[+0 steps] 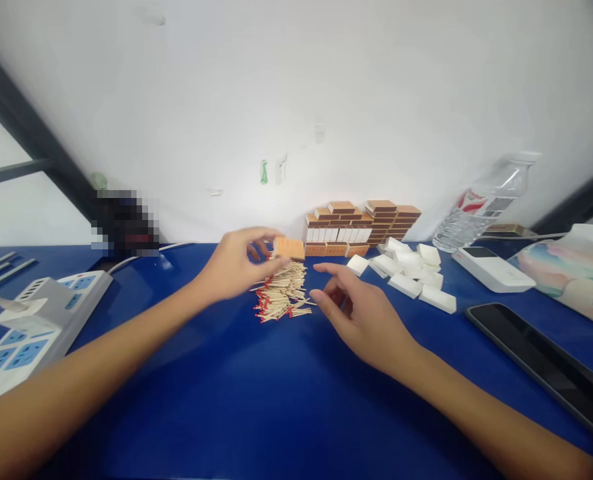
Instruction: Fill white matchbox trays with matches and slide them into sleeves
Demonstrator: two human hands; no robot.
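Between the thumb and fingers of my left hand (244, 263) is an orange-brown matchbox (290, 249), held above a heap of loose red-tipped matches (281, 293) on the blue table. My right hand (359, 310) hovers just right of the heap, thumb and index finger apart, with nothing in it. Behind the heap, near the wall, stand stacked matchboxes (382, 223), among them a row of upright white pieces (339, 235). To the right of these lies a loose pile of white matchbox trays (414, 267).
A clear plastic bottle (486, 200) leans against the wall at right. A white power bank (494, 270), a tissue pack (571, 273) and a dark phone (541, 363) lie on the right side. A power strip (84, 307) with a plugged-in charger occupies the left.
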